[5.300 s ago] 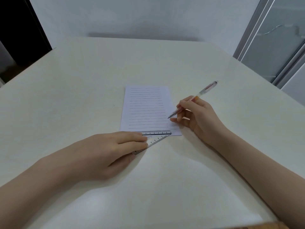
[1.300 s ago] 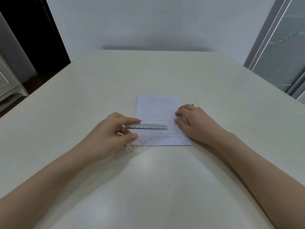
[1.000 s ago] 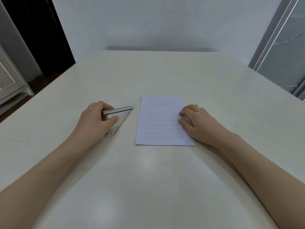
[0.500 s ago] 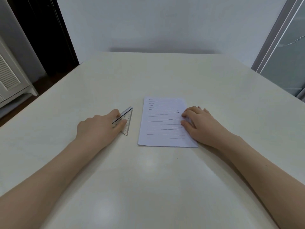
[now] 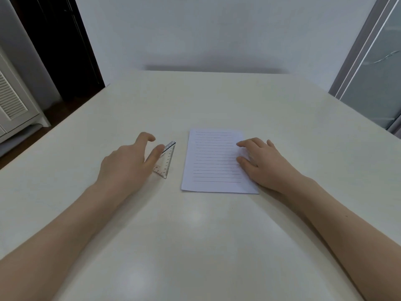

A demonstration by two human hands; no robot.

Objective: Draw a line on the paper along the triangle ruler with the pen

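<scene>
A lined sheet of paper lies flat in the middle of the white table. The clear triangle ruler rests on the table just left of the paper and does not touch it. My left hand hovers at the ruler's left side, with its fingers apart and curled; the thumb tip overlaps the ruler's long edge. My right hand lies palm down on the paper's right edge with its fingers spread. No pen is visible anywhere.
The table's far edge meets a pale wall. A white louvred cabinet and a dark doorway are off the left side. A glass door with a grey frame stands at the right.
My left hand carried the ruler off the paper, laid it on the table to the left and has now opened and lifted from it. The pen held earlier is out of sight.
</scene>
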